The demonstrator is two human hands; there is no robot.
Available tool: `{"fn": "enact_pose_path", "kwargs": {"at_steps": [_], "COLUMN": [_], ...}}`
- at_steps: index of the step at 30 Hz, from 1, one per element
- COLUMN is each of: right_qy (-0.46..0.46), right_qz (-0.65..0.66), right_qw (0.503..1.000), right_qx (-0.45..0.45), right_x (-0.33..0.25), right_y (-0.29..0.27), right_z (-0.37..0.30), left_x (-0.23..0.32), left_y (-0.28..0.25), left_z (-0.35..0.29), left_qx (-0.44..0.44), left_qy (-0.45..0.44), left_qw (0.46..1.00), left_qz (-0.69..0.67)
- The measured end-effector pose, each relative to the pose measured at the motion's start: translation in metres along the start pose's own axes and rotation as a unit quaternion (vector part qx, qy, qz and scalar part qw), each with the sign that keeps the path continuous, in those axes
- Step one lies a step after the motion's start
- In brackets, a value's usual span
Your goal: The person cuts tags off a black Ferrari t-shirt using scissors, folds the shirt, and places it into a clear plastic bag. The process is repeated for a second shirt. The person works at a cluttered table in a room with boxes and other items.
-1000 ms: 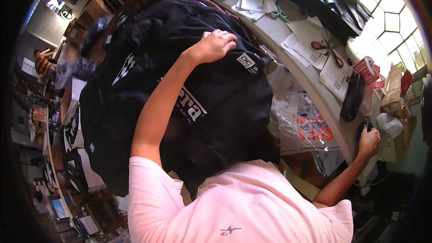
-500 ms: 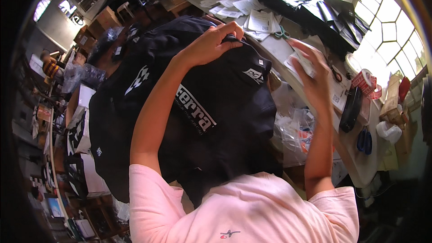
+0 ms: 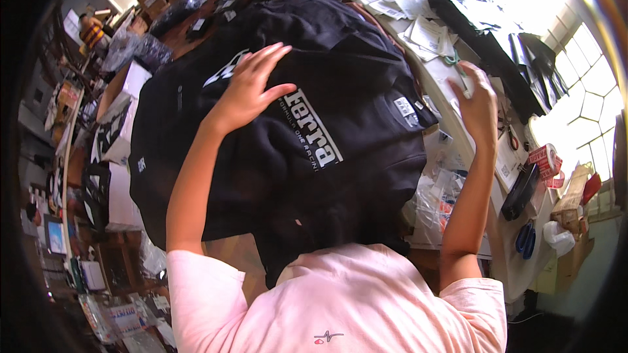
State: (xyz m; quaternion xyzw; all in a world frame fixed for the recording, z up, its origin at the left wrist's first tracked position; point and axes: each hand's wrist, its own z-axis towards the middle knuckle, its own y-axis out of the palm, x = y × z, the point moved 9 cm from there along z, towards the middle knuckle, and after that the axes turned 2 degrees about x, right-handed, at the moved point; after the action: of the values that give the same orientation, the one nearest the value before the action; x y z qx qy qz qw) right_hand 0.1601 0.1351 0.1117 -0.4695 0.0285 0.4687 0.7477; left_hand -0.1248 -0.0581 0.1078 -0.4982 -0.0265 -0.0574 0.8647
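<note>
A large black jacket [image 3: 261, 157] with white lettering and patches is spread in front of me. My left hand [image 3: 252, 88] rests over its upper middle, fingers stretched out and thumb apart, holding nothing. My right hand [image 3: 477, 101] is at the white table to the right, its fingers curled around small green-handled scissors [image 3: 452, 59]. The handle shows past the fingertips, and part of the blades lies between thumb and fingers.
Loose papers [image 3: 428, 36] lie on the white table [image 3: 504, 222] beyond my right hand. Farther along are a red tape roll [image 3: 545, 160], a black pouch [image 3: 521, 193] and dark blue scissors [image 3: 525, 240]. Clear plastic bags [image 3: 435, 199] sit beside the jacket. At far left is another person [image 3: 91, 31].
My left hand has let go of the jacket's far edge and moved left and nearer, opening flat. The jacket now lies flatter. My right hand's fingers have closed around the green-handled scissors.
</note>
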Motion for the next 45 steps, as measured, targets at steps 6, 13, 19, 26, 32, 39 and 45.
{"fn": "enact_pose_path", "kwargs": {"at_steps": [6, 13, 19, 26, 32, 39, 45], "right_qy": [-0.097, -0.028, -0.006, -0.222, 0.009, 0.165, 0.065], "right_qz": [0.065, -0.054, -0.038, -0.113, 0.079, 0.162, 0.210], "right_qw": [0.984, 0.987, 0.958, 0.966, 0.967, 0.933, 0.856], "right_qx": [-0.134, -0.148, -0.283, -0.071, -0.241, -0.274, -0.467], "right_x": [-0.048, 0.053, 0.068, 0.039, 0.011, 0.040, 0.066], "right_y": [0.110, 0.194, 0.213, 0.174, 0.149, 0.142, 0.170], "right_z": [-0.029, 0.041, 0.090, 0.073, 0.080, 0.041, 0.000], "left_x": [-0.112, -0.184, -0.238, -0.264, -0.288, -0.295, -0.302], "left_y": [-0.017, -0.110, -0.132, -0.119, -0.146, -0.137, -0.153], "left_z": [-0.234, -0.406, -0.410, -0.333, -0.336, -0.331, -0.345], "left_qx": [-0.053, 0.140, 0.177, 0.002, -0.122, -0.010, 0.157], "left_qy": [-0.362, -0.592, -0.526, -0.431, -0.456, -0.430, -0.427], "left_qw": [0.904, 0.789, 0.830, 0.889, 0.876, 0.896, 0.891], "left_qz": [0.222, 0.084, -0.051, 0.156, 0.100, 0.114, 0.013]}}
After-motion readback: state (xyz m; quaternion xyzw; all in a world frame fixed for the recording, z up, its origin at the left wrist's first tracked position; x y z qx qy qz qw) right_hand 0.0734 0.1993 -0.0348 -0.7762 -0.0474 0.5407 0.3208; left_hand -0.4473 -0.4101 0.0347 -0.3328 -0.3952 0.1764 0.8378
